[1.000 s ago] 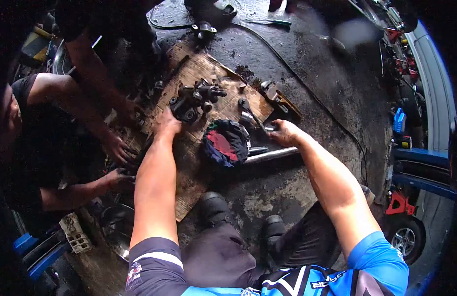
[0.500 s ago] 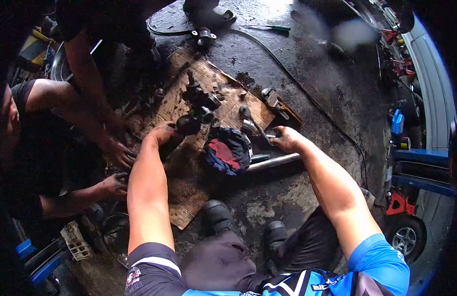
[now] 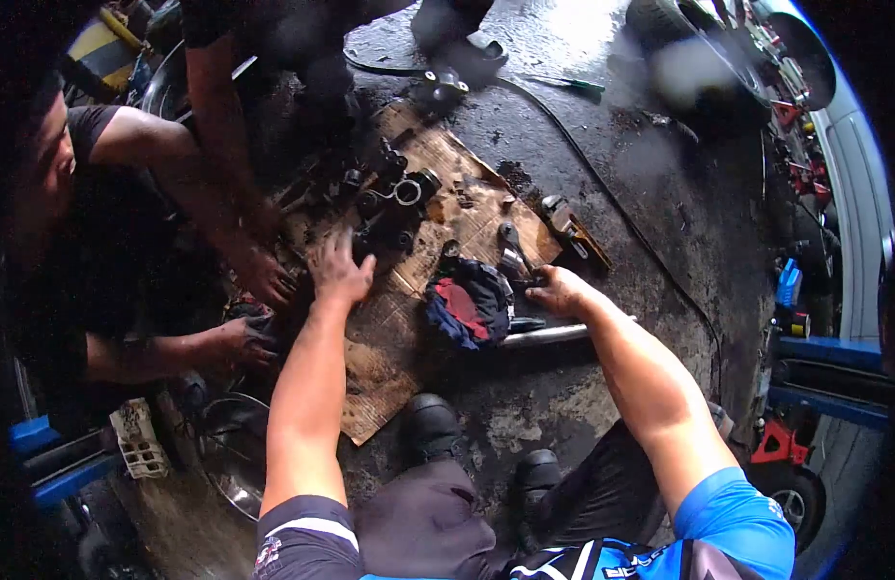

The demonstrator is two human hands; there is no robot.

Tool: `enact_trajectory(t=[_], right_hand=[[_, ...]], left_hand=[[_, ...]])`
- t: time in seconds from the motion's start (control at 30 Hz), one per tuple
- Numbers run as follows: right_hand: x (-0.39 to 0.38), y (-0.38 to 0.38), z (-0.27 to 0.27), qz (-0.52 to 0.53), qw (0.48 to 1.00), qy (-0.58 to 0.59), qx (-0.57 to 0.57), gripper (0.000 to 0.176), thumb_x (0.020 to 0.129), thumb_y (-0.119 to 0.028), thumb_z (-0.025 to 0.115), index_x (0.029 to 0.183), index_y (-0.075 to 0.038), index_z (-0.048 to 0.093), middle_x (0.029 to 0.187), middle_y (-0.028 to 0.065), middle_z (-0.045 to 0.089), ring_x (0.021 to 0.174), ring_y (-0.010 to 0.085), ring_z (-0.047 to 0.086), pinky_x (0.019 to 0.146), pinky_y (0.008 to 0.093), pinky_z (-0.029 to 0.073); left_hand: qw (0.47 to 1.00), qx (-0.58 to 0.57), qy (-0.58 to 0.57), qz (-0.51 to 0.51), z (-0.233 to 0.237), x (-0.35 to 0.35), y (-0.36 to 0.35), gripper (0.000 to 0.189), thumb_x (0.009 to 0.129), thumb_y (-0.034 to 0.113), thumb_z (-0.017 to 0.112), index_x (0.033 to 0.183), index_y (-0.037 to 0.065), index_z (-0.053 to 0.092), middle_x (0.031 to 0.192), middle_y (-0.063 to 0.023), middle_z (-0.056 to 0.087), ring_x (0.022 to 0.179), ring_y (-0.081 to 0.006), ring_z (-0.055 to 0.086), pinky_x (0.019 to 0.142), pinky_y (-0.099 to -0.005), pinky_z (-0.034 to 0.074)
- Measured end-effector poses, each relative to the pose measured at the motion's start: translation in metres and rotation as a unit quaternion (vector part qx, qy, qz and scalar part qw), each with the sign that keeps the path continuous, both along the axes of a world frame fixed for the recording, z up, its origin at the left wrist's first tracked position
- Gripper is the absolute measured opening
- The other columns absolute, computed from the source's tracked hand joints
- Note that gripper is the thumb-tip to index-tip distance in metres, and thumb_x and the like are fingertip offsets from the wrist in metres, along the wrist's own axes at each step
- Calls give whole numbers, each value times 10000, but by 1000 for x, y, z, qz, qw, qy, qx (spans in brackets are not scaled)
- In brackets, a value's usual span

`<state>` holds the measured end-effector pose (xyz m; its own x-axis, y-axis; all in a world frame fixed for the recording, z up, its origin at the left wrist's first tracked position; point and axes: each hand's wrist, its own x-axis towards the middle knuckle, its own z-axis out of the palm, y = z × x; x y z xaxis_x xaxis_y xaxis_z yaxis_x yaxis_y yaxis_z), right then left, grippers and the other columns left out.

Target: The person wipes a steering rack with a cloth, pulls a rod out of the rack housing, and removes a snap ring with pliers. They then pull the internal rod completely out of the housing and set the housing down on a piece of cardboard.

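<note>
My left hand (image 3: pixel 341 271) has its fingers spread beside a dark, greasy metal part (image 3: pixel 385 227) on the stained cardboard (image 3: pixel 370 372). A round ring-shaped opening (image 3: pixel 408 191) shows on the metal parts just beyond. My right hand (image 3: pixel 561 292) is closed round the handle end of a ratchet wrench (image 3: pixel 510 242), whose head points away from me. Left of that hand lies a bundle of dark blue and red cloth (image 3: pixel 467 304). A silver metal tube (image 3: pixel 554 334) and a short dark tool lie just below the right hand.
A co-worker's dirty hands (image 3: pixel 259 275) are close to my left hand. An adjustable wrench (image 3: pixel 575 230) lies at the cardboard's right edge. A black hose (image 3: pixel 617 193) crosses the oily floor. Blue lift arms (image 3: pixel 829 353) and a red jack stand (image 3: pixel 781 442) are at right.
My left hand has come off the dark metal part and its fingers have spread. The part's ring opening now faces up. My right hand stays on the ratchet; the whole view has shifted slightly.
</note>
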<state>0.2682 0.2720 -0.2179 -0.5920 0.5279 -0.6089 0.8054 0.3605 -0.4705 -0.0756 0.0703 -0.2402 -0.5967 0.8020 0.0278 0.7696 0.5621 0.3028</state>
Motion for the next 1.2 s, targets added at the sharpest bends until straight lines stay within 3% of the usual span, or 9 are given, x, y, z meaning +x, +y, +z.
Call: enact_trajectory(t=[0.1, 0.27, 0.37, 0.5, 0.67, 0.93, 1.0, 1.1, 1.2], right_hand=[[-3, 1, -23, 0, 1000, 20, -14, 521, 795, -286, 693, 1207, -1, 549, 1074, 207, 644, 1002, 297, 615, 889, 380, 463], [-39, -20, -10, 58, 998, 15, 9, 501, 795, -373, 709, 1116, -7, 587, 981, 225, 650, 945, 346, 627, 813, 418, 490], [-56, -33, -27, 88, 994, 31, -51, 519, 802, -294, 670, 1214, -1, 551, 1087, 203, 640, 1015, 298, 608, 901, 391, 457], [-85, -51, -31, 208, 976, -6, -61, 464, 802, -344, 674, 1099, 3, 591, 952, 188, 665, 901, 284, 638, 802, 399, 501], [-110, -88, -22, 295, 955, 19, -3, 694, 748, -514, 691, 1185, -4, 517, 915, 189, 664, 780, 326, 647, 709, 393, 526], [-109, -90, -36, 268, 962, 61, 4, 558, 777, -478, 647, 1111, -40, 560, 848, 192, 647, 772, 296, 646, 674, 402, 515], [-107, -92, -26, 141, 985, 44, -89, 425, 756, -226, 632, 1165, -132, 562, 922, 178, 653, 869, 366, 629, 741, 439, 509], [-100, -63, -233, 99, 965, 217, -113, 338, 797, -297, 593, 1059, -84, 601, 818, 179, 645, 788, 325, 639, 664, 419, 503], [-99, -87, -43, 202, 973, 102, 55, 398, 781, -262, 642, 1149, -128, 570, 899, 191, 652, 840, 358, 625, 711, 428, 491]], left_hand=[[996, -16, -1, -92, 5, 27, -33, 645, 777, 385, 654, 1323, 100, 462, 1330, -142, 456, 1249, -331, 398, 1067, -480, 273], [980, -76, -95, -156, 8, 69, -105, 559, 772, 335, 674, 1247, 80, 527, 1279, -141, 503, 1206, -315, 450, 1032, -466, 333], [979, -113, -95, -140, 2, 84, -151, 557, 768, 330, 687, 1232, 65, 531, 1239, -147, 528, 1173, -323, 479, 998, -442, 378], [975, -176, -99, -88, 18, 106, -199, 555, 787, 317, 677, 1245, 51, 511, 1215, -156, 528, 1158, -328, 486, 971, -426, 407], [969, -211, -99, -79, 11, 121, -248, 536, 796, 313, 666, 1243, 60, 510, 1214, -154, 528, 1151, -334, 489, 967, -439, 409], [956, -230, -179, 17, 36, 138, -272, 560, 788, 326, 671, 1255, 69, 500, 1233, -149, 519, 1168, -330, 481, 962, -457, 407], [955, -232, -181, 18, 42, 139, -270, 565, 790, 323, 668, 1263, 70, 491, 1241, -152, 512, 1170, -331, 477, 963, -456, 407], [946, -266, -181, 37, 48, 139, -262, 564, 802, 309, 654, 1262, 35, 477, 1230, -175, 505, 1160, -349, 476, 963, -449, 408], [932, -300, -199, 35, 55, 136, -253, 569, 805, 307, 652, 1259, 17, 471, 1231, -185, 501, 1161, -357, 474, 964, -450, 407]])
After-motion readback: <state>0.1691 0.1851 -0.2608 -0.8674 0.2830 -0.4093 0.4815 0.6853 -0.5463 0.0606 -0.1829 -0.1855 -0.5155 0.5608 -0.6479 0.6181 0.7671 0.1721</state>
